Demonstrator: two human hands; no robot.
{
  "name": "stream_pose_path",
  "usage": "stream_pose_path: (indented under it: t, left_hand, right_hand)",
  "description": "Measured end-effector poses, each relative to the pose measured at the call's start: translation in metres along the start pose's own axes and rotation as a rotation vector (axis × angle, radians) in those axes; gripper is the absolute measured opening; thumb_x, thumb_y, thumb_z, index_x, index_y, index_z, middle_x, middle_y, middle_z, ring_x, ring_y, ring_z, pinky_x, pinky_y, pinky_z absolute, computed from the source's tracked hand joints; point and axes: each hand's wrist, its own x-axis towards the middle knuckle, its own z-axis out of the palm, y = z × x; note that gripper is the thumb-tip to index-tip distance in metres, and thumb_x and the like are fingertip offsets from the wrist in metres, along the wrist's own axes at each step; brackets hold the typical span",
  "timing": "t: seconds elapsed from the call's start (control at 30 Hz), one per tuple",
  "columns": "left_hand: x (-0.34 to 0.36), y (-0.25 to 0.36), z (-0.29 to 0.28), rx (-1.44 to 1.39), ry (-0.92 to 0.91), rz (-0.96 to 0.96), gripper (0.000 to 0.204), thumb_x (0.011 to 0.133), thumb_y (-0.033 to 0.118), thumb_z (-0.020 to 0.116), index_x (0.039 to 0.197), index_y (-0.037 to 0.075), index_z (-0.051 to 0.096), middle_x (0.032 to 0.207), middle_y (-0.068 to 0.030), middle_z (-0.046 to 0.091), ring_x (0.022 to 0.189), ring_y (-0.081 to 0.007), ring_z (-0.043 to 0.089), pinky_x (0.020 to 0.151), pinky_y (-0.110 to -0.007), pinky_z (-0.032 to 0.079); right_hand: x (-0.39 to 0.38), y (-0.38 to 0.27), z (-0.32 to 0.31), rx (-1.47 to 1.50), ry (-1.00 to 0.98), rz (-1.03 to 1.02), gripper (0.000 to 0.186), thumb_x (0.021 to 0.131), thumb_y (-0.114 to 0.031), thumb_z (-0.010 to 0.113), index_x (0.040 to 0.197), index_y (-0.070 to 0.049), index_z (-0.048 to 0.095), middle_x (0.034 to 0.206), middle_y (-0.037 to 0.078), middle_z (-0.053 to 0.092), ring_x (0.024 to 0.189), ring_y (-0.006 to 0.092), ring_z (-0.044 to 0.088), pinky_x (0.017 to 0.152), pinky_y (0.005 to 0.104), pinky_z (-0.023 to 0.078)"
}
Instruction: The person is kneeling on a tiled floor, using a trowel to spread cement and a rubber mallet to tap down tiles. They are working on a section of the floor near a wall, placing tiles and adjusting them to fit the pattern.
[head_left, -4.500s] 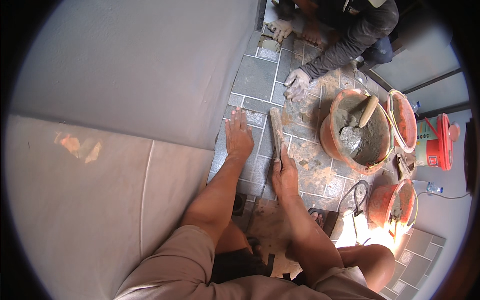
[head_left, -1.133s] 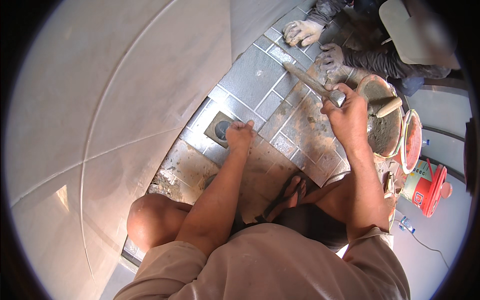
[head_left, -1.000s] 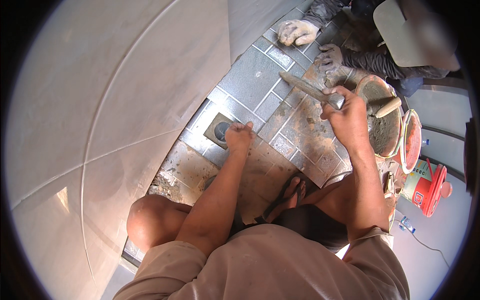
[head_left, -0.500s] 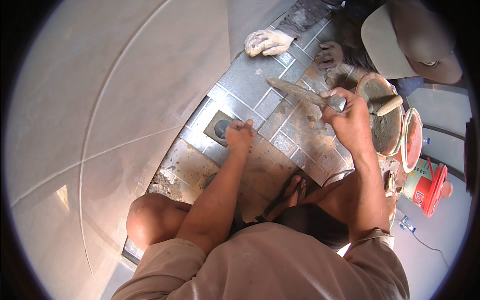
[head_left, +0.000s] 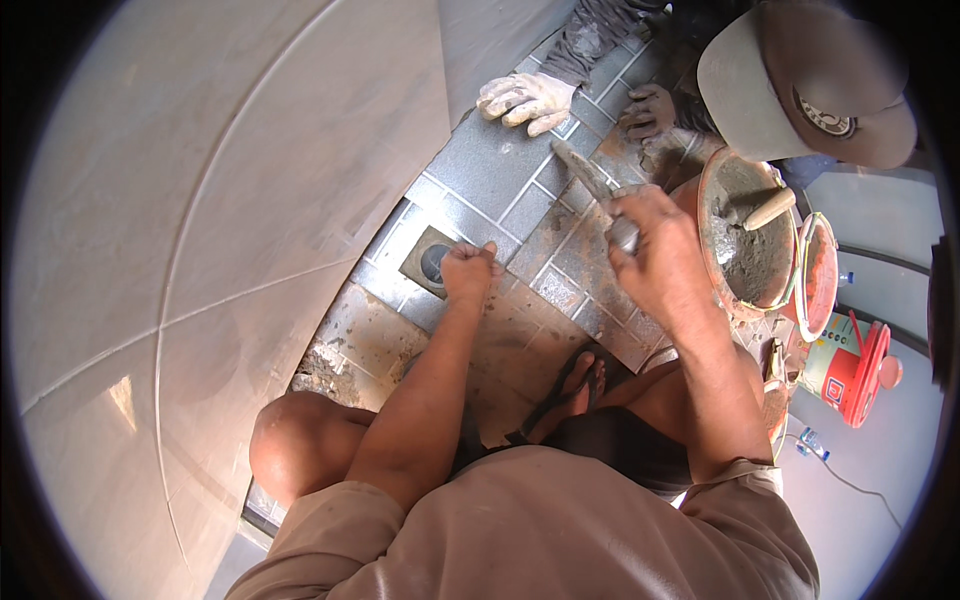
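Note:
My right hand grips a hammer close to its metal head, and the wooden handle points away over the grey floor tiles. My left hand is closed just above the floor, beside a square floor drain piece with a dark round centre. Whatever the left fingers hold, if anything, is hidden. Beyond, another person's pale gloved hand hovers over or touches a large grey tile. That person's other hand rests lower on the floor to the right.
A bucket of grey mortar stands at right, with a wooden tool handle sticking out. Next to it are a reddish bucket and a red-lidded container. A pale curved wall bounds the left. The other person's cap leans in at upper right.
My right hand has moved left and turned the hammer, its handle now pointing more steeply away. The other person's gloved fingers have spread. My left hand stays by the drain.

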Motion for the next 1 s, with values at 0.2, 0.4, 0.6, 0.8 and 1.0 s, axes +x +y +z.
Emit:
stream_pose_path:
  t: [0.2, 0.4, 0.6, 0.8, 1.0]
  left_hand:
    - [0.000, 0.001, 0.004, 0.053, 0.006, 0.055, 0.034, 0.093, 0.013, 0.084, 0.078, 0.004, 0.055, 0.070, -0.0138, 0.071, 0.055, -0.0186, 0.071, 0.047, -0.031, 0.055]
    - [0.010, -0.006, 0.004, 0.047, -0.027, 0.089, 0.034, 0.096, 0.015, 0.081, 0.078, 0.004, 0.054, 0.069, -0.0108, 0.066, 0.054, -0.0165, 0.062, 0.046, -0.030, 0.048]
    - [0.016, -0.015, 0.000, 0.124, 0.006, 0.135, 0.036, 0.096, 0.014, 0.081, 0.076, 0.007, 0.052, 0.070, -0.0080, 0.065, 0.057, -0.0146, 0.061, 0.047, -0.030, 0.049]
    - [0.012, -0.008, 0.000, -0.080, -0.026, 0.073, 0.040, 0.093, 0.010, 0.085, 0.072, 0.006, 0.051, 0.066, -0.0107, 0.066, 0.053, -0.0177, 0.063, 0.046, -0.035, 0.053]
    - [0.013, -0.012, 0.000, -0.056, -0.016, 0.148, 0.041, 0.092, 0.012, 0.086, 0.070, 0.006, 0.052, 0.063, -0.0065, 0.061, 0.052, -0.0159, 0.060, 0.045, -0.034, 0.050]
  right_hand:
    - [-0.020, -0.007, 0.042, 0.094, -0.317, -0.074, 0.054, 0.085, -0.002, 0.076, 0.137, 0.003, 0.062, 0.139, 0.021, 0.056, 0.123, 0.0409, 0.063, 0.109, 0.0482, 0.052]
    - [-0.014, -0.002, 0.069, 0.062, -0.295, -0.212, 0.050, 0.091, -0.015, 0.078, 0.134, 0.005, 0.063, 0.129, 0.021, 0.062, 0.117, 0.0428, 0.061, 0.104, 0.0498, 0.050]
    - [-0.002, -0.007, 0.091, 0.085, -0.266, -0.253, 0.046, 0.092, -0.018, 0.078, 0.131, 0.004, 0.065, 0.125, 0.021, 0.064, 0.117, 0.0432, 0.062, 0.105, 0.0499, 0.051]
    - [0.012, -0.014, 0.093, 0.030, -0.355, -0.201, 0.047, 0.092, -0.017, 0.078, 0.132, 0.003, 0.065, 0.128, 0.020, 0.064, 0.119, 0.0439, 0.062, 0.107, 0.0496, 0.050]
    - [0.020, -0.011, 0.107, 0.041, -0.353, -0.212, 0.046, 0.091, -0.015, 0.078, 0.133, 0.002, 0.065, 0.130, 0.021, 0.063, 0.120, 0.0444, 0.061, 0.107, 0.0499, 0.051]
